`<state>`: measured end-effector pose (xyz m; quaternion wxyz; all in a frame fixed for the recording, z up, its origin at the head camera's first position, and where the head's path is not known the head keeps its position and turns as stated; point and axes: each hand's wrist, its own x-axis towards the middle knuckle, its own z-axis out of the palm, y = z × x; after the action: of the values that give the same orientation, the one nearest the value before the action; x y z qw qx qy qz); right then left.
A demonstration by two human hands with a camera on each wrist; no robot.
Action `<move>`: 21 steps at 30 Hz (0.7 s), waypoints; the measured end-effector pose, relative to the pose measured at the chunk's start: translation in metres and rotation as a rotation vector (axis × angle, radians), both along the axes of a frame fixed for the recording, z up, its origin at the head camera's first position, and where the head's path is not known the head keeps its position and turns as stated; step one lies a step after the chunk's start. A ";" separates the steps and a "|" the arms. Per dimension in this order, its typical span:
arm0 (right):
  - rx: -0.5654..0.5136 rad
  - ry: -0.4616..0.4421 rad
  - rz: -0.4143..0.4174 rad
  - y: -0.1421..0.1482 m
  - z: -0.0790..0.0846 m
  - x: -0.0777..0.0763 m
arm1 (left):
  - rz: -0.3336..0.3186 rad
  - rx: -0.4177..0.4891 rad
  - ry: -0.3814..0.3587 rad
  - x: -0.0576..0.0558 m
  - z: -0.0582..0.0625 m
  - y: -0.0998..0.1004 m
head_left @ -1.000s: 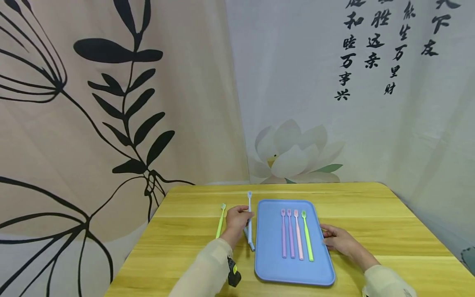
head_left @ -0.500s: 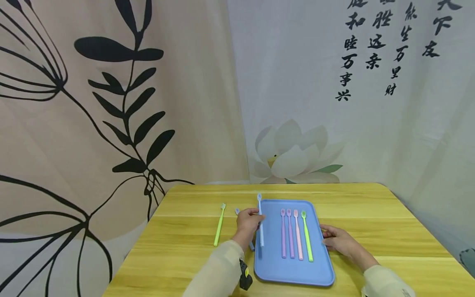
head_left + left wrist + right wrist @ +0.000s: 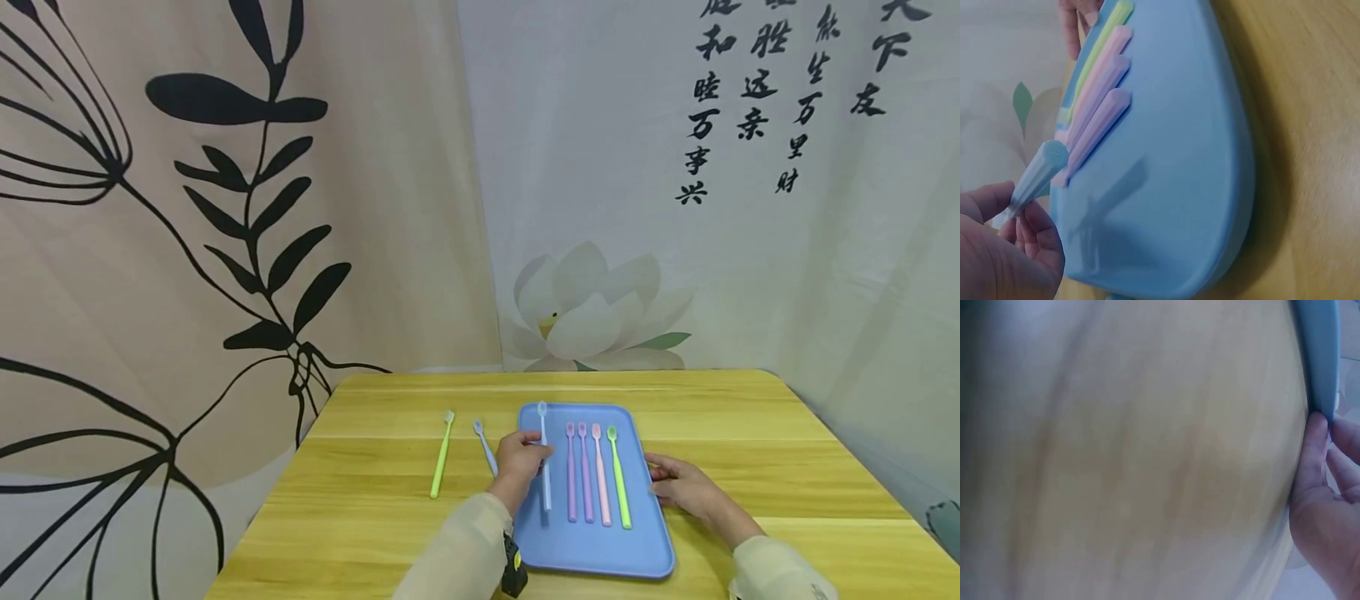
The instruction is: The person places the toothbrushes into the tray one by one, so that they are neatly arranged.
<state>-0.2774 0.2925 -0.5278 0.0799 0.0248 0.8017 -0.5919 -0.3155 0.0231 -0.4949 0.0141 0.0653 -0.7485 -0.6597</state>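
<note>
My left hand (image 3: 521,467) pinches a light blue toothbrush (image 3: 545,467) between thumb and fingers, over the left part of the blue tray (image 3: 600,554). In the left wrist view the held toothbrush (image 3: 1041,172) is raised, its shadow falling on the tray floor. Two purple toothbrushes (image 3: 586,483), a pink toothbrush (image 3: 602,487) and a green toothbrush (image 3: 619,487) lie side by side in the tray, heads toward the far end. At the tray's right rim, my right hand (image 3: 690,483) grips the edge; the right wrist view shows thumb and fingers on the rim (image 3: 1322,362).
Left of the tray, a green toothbrush (image 3: 442,454) lies on the wooden table (image 3: 360,517). Another blue toothbrush (image 3: 485,446) lies between it and the tray, partly hidden by my left hand. A printed curtain (image 3: 405,208) hangs behind the table.
My left hand has carried the light blue toothbrush rightward from beside the tray to over its left part. More of the blue toothbrush on the table shows. My right hand stays at the rim.
</note>
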 end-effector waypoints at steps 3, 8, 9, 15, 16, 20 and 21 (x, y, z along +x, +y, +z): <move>0.004 0.007 0.010 0.000 0.000 0.000 | 0.005 -0.019 -0.003 0.001 -0.003 0.003; 0.002 0.010 -0.001 -0.001 -0.001 0.000 | 0.008 -0.060 0.002 0.002 -0.010 0.007; -0.002 0.008 -0.007 -0.001 -0.001 0.000 | 0.008 -0.068 0.001 0.002 -0.012 0.008; -0.002 0.011 -0.008 0.000 -0.004 0.000 | 0.005 -0.110 -0.016 0.001 -0.017 0.014; 0.002 0.013 -0.004 0.000 -0.004 -0.001 | 0.007 -0.124 -0.019 0.000 -0.018 0.015; 0.005 0.009 -0.016 0.000 -0.004 -0.001 | 0.020 -0.170 -0.024 -0.002 -0.023 0.019; 0.004 0.010 -0.014 0.000 -0.004 -0.001 | 0.023 -0.180 -0.020 -0.003 -0.023 0.019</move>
<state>-0.2786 0.2929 -0.5320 0.0718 0.0274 0.8031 -0.5908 -0.3185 0.0425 -0.5182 0.0198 0.0791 -0.8040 -0.5890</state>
